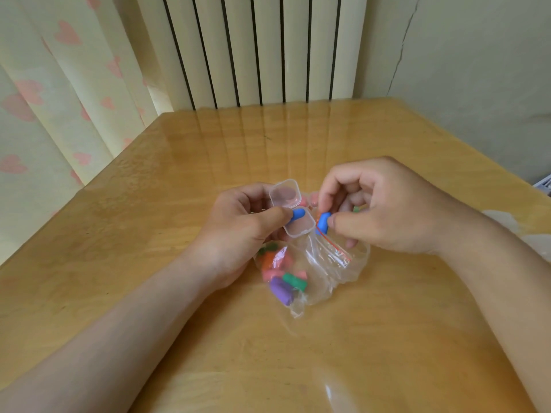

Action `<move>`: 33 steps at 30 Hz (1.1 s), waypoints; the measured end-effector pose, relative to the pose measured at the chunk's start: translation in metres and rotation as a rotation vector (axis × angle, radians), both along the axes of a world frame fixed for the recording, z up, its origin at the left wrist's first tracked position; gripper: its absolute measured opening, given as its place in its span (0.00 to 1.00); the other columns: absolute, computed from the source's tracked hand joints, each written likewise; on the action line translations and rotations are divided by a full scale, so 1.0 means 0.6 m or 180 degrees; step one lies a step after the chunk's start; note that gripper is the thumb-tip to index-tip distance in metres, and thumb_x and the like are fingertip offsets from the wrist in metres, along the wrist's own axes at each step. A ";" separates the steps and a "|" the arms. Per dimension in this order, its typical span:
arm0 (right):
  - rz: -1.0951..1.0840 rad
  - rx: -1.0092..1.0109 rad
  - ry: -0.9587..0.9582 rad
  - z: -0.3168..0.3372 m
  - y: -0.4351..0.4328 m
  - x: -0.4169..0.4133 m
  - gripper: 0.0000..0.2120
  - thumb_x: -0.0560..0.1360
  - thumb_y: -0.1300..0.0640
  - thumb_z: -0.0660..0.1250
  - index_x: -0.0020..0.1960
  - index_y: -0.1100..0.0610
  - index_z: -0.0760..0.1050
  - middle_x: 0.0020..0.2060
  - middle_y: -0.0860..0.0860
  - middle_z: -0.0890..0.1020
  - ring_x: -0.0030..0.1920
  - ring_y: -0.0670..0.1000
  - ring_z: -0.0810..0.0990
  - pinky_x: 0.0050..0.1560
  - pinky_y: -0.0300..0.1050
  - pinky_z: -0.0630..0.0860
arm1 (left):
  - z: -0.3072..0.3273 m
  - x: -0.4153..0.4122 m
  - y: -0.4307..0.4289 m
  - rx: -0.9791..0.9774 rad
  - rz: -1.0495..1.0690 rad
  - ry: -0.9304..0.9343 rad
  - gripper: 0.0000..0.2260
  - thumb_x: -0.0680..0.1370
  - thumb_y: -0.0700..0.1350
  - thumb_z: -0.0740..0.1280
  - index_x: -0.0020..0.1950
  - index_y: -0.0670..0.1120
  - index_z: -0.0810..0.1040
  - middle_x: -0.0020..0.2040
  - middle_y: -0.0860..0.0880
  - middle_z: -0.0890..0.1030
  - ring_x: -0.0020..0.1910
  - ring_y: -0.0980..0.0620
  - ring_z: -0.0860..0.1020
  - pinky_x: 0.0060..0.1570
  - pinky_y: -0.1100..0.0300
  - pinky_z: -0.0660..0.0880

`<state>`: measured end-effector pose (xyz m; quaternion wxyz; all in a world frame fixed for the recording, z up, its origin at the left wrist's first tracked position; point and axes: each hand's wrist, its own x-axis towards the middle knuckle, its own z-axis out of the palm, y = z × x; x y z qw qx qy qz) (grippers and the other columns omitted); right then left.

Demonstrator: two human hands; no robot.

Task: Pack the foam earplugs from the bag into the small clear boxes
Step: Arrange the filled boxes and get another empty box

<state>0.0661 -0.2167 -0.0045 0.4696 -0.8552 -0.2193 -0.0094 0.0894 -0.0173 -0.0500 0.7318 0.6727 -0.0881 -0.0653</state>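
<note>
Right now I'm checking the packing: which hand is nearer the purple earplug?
Left. The left hand sits just above-left of the purple earplug; the right hand is farther up-right.

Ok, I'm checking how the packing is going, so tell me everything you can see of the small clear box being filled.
The small clear box is see-through plastic, square with rounded corners, its hinged lid swung open and tilted up behind the base. The left hand holds it above the table, over the bag. A blue earplug lies in the base under the left thumb. The right hand pinches a second blue earplug just beside its rim.
</note>
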 end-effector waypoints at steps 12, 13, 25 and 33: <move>-0.0184 -0.0129 -0.0779 -0.030 0.017 0.010 0.13 0.71 0.69 0.69 0.45 0.53 0.84 0.38 0.43 0.81 0.41 0.49 0.81 0.37 0.34 0.75 | 0.005 -0.003 0.001 -0.0303 -0.0289 0.0052 0.07 0.77 0.32 0.67 0.54 0.35 0.80 0.45 0.39 0.84 0.40 0.47 0.82 0.37 0.59 0.78; -0.0164 -0.0135 -0.0790 -0.031 0.017 0.009 0.12 0.72 0.69 0.70 0.46 0.53 0.84 0.39 0.43 0.81 0.41 0.49 0.81 0.37 0.33 0.75 | 0.006 -0.003 0.000 -0.0332 -0.0310 0.0072 0.08 0.77 0.33 0.67 0.55 0.35 0.80 0.45 0.39 0.84 0.40 0.47 0.82 0.36 0.60 0.78; -0.0097 -0.0109 -0.0872 -0.038 0.022 0.008 0.10 0.71 0.68 0.73 0.45 0.53 0.82 0.39 0.46 0.84 0.41 0.51 0.83 0.40 0.48 0.81 | 0.011 -0.005 0.001 -0.0459 -0.0415 0.0194 0.09 0.77 0.33 0.67 0.57 0.33 0.79 0.46 0.37 0.83 0.42 0.46 0.81 0.37 0.61 0.80; -0.0451 0.0116 -0.1044 -0.029 0.008 0.016 0.09 0.72 0.63 0.75 0.50 0.53 0.81 0.42 0.46 0.82 0.42 0.50 0.81 0.41 0.49 0.81 | 0.013 -0.005 0.000 -0.0617 -0.0233 0.0231 0.11 0.77 0.32 0.66 0.59 0.37 0.79 0.46 0.36 0.83 0.40 0.45 0.83 0.36 0.60 0.80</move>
